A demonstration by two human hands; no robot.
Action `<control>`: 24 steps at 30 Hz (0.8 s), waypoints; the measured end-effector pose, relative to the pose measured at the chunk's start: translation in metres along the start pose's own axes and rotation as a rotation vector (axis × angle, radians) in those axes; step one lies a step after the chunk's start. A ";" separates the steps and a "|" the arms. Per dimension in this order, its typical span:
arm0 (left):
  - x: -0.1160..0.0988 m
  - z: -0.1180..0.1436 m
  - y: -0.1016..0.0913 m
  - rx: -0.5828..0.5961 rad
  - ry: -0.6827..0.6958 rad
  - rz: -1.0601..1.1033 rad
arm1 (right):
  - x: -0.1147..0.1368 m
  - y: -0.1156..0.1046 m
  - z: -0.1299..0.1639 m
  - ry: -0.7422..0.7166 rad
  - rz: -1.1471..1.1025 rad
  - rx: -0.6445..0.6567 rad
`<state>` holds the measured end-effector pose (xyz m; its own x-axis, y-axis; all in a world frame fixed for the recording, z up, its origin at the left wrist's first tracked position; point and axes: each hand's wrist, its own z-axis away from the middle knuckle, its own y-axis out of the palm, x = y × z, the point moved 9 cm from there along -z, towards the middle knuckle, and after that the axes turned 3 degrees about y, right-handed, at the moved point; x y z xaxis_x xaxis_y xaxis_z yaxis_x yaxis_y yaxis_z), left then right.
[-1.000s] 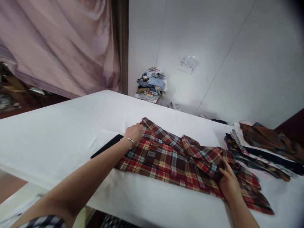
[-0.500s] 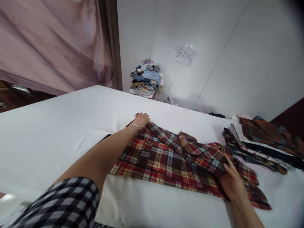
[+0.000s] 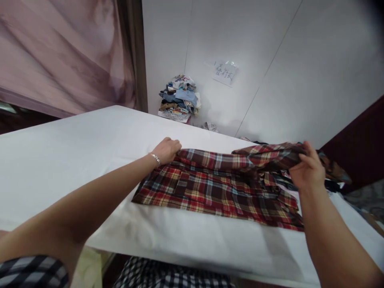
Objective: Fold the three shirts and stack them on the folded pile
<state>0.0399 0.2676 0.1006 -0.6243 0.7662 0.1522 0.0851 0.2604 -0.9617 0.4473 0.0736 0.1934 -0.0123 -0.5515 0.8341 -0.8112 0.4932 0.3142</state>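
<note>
A red, brown and yellow plaid shirt (image 3: 210, 192) lies lengthwise across the white table, its far edge partly lifted. My left hand (image 3: 168, 151) is closed on the far left corner of the cloth. On the right, my right hand (image 3: 309, 168) pinches the shirt's far right part and holds it raised above the table; its fingertips are slightly blurred. Between the two hands the far edge stretches in a long fold. The near half of the shirt lies flat, with a patch pocket showing.
The white table (image 3: 75, 148) reaches far to the left. Against the wall stands a heaped pile of clothes (image 3: 181, 98), with a handwritten paper sign (image 3: 225, 73) above to its right. Other garments (image 3: 334, 170) lie behind my right hand. A pink curtain (image 3: 60, 52) hangs at left.
My right hand has risen and moved away from me, lifting the shirt's right part off the table. My left hand has shifted slightly left and closed on the far corner.
</note>
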 end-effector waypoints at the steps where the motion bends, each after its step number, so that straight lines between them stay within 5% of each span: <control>1: -0.010 0.014 0.006 0.011 0.046 0.035 | -0.007 -0.008 0.011 0.043 0.026 -0.002; 4: -0.037 0.053 0.031 0.078 0.155 0.201 | -0.049 -0.042 0.054 0.286 0.132 -0.040; 7: -0.035 0.068 0.046 0.056 0.078 0.310 | -0.087 -0.068 0.095 0.510 0.211 -0.011; 10: -0.022 0.059 0.052 0.006 -0.025 0.315 | -0.099 -0.076 0.119 0.633 0.256 0.042; 15: -0.015 0.030 0.074 0.115 -0.129 0.303 | -0.102 -0.069 0.134 0.821 0.365 0.160; 19: -0.021 0.018 0.065 0.119 -0.107 0.285 | -0.101 -0.069 0.125 0.758 0.462 0.163; 24: -0.032 0.040 0.013 -0.099 -0.088 0.202 | -0.071 -0.075 0.094 0.452 0.262 -0.063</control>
<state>0.0304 0.2227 0.0743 -0.6521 0.7553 -0.0659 0.2879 0.1663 -0.9431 0.4539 0.0125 0.0683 0.0550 -0.0660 0.9963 -0.7777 0.6230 0.0842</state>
